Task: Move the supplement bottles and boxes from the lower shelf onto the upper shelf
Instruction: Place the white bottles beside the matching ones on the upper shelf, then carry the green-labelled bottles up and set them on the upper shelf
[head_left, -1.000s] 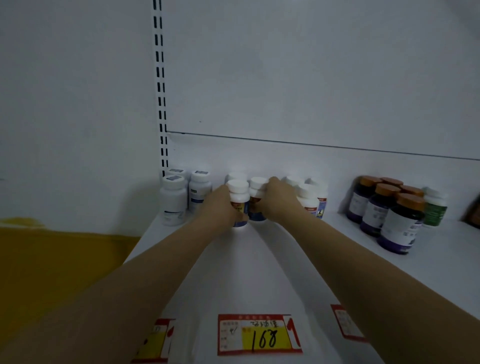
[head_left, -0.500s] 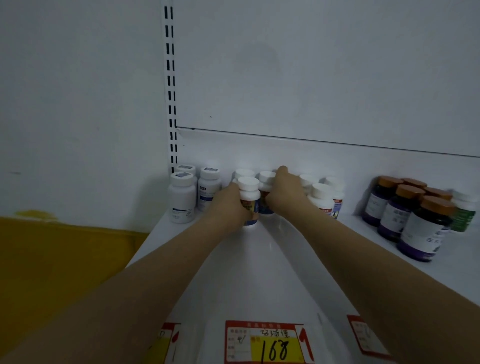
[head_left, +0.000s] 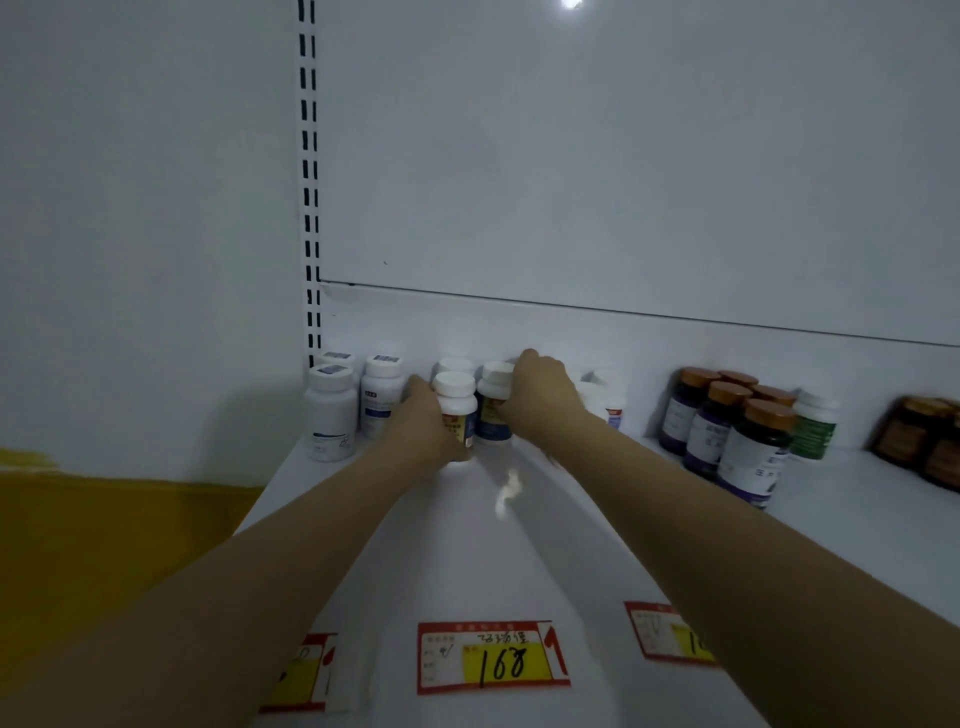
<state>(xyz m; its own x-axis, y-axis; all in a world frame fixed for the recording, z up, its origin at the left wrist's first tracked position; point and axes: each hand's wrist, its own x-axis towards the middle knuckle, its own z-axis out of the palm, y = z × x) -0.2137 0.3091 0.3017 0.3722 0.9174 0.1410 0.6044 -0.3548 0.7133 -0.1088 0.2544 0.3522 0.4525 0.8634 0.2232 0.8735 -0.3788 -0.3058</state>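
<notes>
While both bare forearms are stretching across the white shelf, the left hand is curling its fingers round the orange-labelled bottle, and the right hand is clamping over the cap and shoulder of the blue-labelled bottle. The two bottles are standing upright and touching near the back of the shelf. Three plain white bottles are crowding the left hand, standing just beside it and tight against the slotted upright, with barcode stickers showing on their caps. Behind the right wrist, more white bottles are sitting partly hidden and blurred. Well off to the right, dark bottles with amber caps are clustering together, a green-labelled bottle is standing beside them, and brown jars are showing at the frame's edge. All the bottles are looking like smooth round cylinders with flat screw caps. The shelf is appearing smooth and slightly glossy, catching a small patch of reflected light between the forearms. Along its front edge, red-bordered paper price tags are lying flat, the middle one carrying a handwritten 168 on yellow. The pale back panel is rising flat behind, crossed by one horizontal seam, and a yellow surface is filling the lower left.
</notes>
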